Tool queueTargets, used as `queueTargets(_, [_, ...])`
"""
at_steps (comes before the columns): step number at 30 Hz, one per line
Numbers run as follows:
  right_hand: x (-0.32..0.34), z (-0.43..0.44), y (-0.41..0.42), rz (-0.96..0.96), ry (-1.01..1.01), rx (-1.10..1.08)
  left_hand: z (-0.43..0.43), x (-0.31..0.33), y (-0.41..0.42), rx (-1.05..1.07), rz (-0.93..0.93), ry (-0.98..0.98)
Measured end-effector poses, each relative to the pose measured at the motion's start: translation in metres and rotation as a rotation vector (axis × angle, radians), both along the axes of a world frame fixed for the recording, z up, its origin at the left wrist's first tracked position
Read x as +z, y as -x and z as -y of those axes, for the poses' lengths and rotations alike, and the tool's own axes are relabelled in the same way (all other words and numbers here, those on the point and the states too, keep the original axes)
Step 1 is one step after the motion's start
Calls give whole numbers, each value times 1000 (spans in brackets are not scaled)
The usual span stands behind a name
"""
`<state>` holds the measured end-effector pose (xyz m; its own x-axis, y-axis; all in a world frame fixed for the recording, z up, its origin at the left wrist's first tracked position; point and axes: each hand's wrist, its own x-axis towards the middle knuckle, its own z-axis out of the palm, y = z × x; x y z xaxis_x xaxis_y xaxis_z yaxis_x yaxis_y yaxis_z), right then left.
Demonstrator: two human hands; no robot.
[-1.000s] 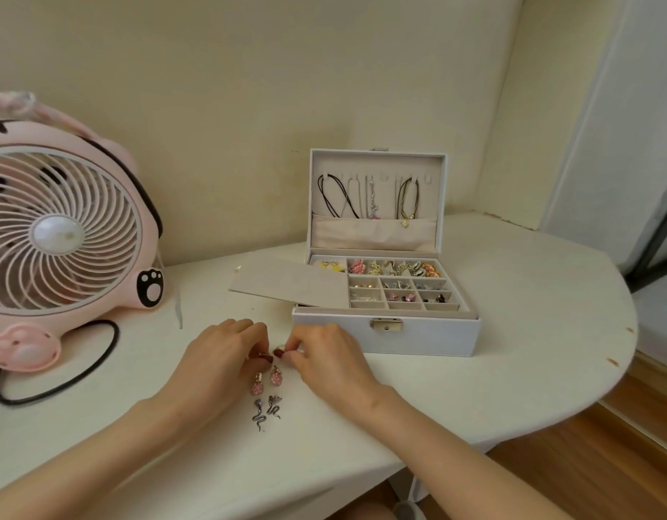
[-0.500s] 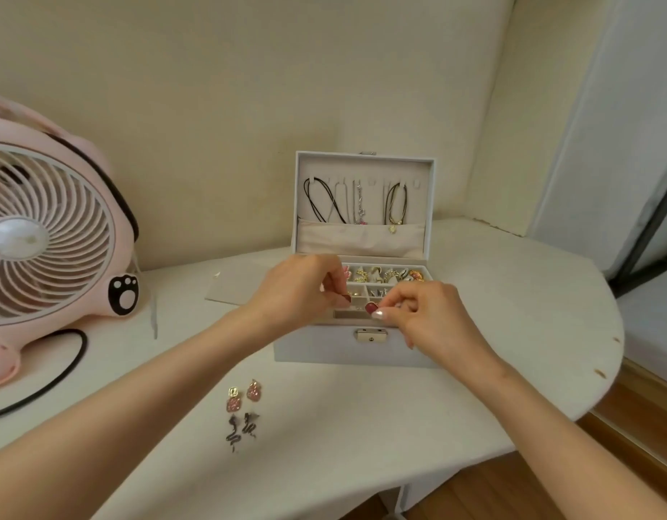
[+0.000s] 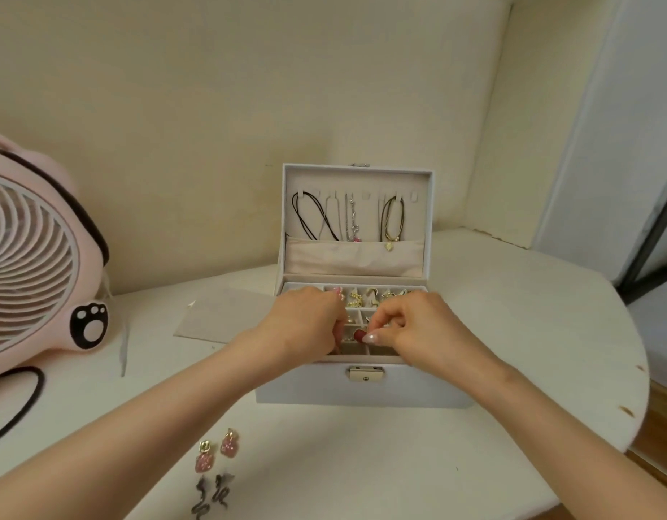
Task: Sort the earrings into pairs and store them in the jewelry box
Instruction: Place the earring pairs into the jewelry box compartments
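Cream painted wall [image 3: 212,106] fills upper frame. White round-edged table [image 3: 530,332] below. Brown wooden floor [image 3: 662,418] at lower right edge.

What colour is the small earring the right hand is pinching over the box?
Dark red. The earring in the right hand shows best in the head view.

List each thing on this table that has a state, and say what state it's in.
jewelry box, open, lid upright.
box latch, undone.
necklaces, hanging inside the lid.
red earring, pinched by the right hand over the front compartments.
left hand, fingers curled down into the box; anything held is hidden.
pink earrings, lying paired on the table.
snake earrings, lying paired, not yet stored.
fan, running or not: cannot tell.
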<state>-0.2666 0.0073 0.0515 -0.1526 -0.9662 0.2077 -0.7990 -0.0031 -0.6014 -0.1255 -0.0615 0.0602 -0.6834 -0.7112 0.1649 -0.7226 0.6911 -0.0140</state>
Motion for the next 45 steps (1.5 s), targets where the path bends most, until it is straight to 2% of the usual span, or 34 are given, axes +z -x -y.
queueTargets(5, [11, 13, -11, -240, -198, 125, 0, -2, -1, -9, 27, 93])
queueTargets(11, [16, 22, -20, -384, -250, 72, 5, -2, -14, -24, -121, 30])
queueTargets(19, [9, 18, -18, -278, -193, 86, -4, 0, -55, -18, -335, 88])
queueTargets(23, [11, 14, -16, -237, -148, 82, -17, -1, -73, -31, -355, 115])
queueTargets(28, [14, -6, -25, -107, 11, 38, -32, -7, -100, -19, -309, 118])
queueTargets(30, [12, -17, -35, -10, 25, 133, -39, -11, -110, -8, -270, 84])
queueTargets(33, [0, -32, -53, 104, -88, 335, -46, -20, -124, 26, -224, 25])
queueTargets(39, [-48, -20, -97, -17, -87, 351, -46, -36, -139, 74, -95, -86])
queueTargets(45, [-56, -7, -118, -98, -63, 386, -41, -45, -142, 82, -37, -138])
